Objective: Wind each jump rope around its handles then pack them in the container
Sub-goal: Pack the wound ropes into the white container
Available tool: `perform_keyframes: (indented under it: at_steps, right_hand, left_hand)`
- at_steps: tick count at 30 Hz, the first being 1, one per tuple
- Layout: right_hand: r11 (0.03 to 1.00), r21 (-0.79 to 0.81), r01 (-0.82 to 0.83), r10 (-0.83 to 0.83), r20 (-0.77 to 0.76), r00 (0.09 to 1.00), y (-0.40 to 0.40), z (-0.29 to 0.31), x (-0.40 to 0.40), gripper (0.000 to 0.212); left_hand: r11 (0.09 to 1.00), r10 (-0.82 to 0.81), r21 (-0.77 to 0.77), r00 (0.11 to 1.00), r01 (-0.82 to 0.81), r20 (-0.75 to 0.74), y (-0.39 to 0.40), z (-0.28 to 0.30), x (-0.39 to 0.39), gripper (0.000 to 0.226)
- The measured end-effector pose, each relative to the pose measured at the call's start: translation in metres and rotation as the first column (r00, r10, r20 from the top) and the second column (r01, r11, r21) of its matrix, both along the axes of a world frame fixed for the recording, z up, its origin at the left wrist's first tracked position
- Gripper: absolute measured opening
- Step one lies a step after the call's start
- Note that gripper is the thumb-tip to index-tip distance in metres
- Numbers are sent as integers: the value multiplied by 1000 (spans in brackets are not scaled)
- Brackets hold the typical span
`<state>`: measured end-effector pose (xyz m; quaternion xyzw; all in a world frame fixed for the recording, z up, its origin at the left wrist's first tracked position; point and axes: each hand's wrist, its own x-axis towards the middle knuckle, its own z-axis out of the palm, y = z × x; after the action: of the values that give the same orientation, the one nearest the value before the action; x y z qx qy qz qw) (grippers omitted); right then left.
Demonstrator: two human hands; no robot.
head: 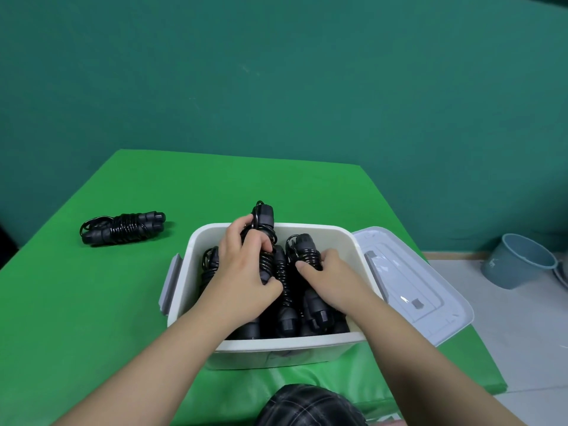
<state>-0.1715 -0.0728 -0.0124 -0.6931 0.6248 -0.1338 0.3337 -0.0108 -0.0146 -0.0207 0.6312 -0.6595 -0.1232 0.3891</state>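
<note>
Closest to you, at the bottom edge, a patch of dark checked cloth (307,405) shows, and your two bare forearms reach forward over it into the white container (289,342) sitting on the green table (92,302). Your left hand (242,272) has its fingers curled round a wound jump rope (264,241) that stands on end, its top handle poking up past the far rim. Your right hand (325,272) has its fingers and thumb clamped on a second bundle (302,250) just beside the first. More wound ropes (307,309) lie packed in the container under your hands, so the load looks nearly complete.

To do this step well, I would tip the upright bundle down flat alongside the others rather than force it straight down; standing as it is, it would likely stop the lid closing. Keep your grip over the coils so they do not slip loose off the handles as you settle each one, and press the neighbours aside with the right hand to open a slot.

The lid (412,287) leans off the container's right side. Further out on the left, one more wound rope (123,227) lies on the table, well apart, and seems to be the last to pack. A blue bucket (516,261) stands on the floor far right
</note>
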Motion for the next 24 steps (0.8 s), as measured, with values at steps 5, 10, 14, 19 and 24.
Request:
perform_keyframes:
  at_steps: [5, 10, 14, 19, 24]
  right_hand:
    - [999, -20, -27, 26, -23, 999, -2, -7, -5, 38]
    - [994, -98, -51, 42, -93, 995, -2, -4, -5, 48]
    - [994, -48, 99, -89, 174, 981, -1, 12, -18, 53]
    - [996, 83, -20, -20, 445, 895, 1, 24, -24, 49]
    - [992, 115, -55, -1, 437, 899, -1, 20, -25, 38]
  left_hand:
    - [999, -49, -25, 980, 45, -191, 1, 10, -6, 43]
    - [992, -127, -43, 959, 120, -253, -9, 20, -20, 42]
    - [983, -176, 7, 953, 183, -247, -18, 16, -32, 42]
    - [972, -217, 36, 948, 231, -232, -21, 8, -49, 71]
    - [875, -319, 193, 830, 443, -458, -19, 13, -49, 88]
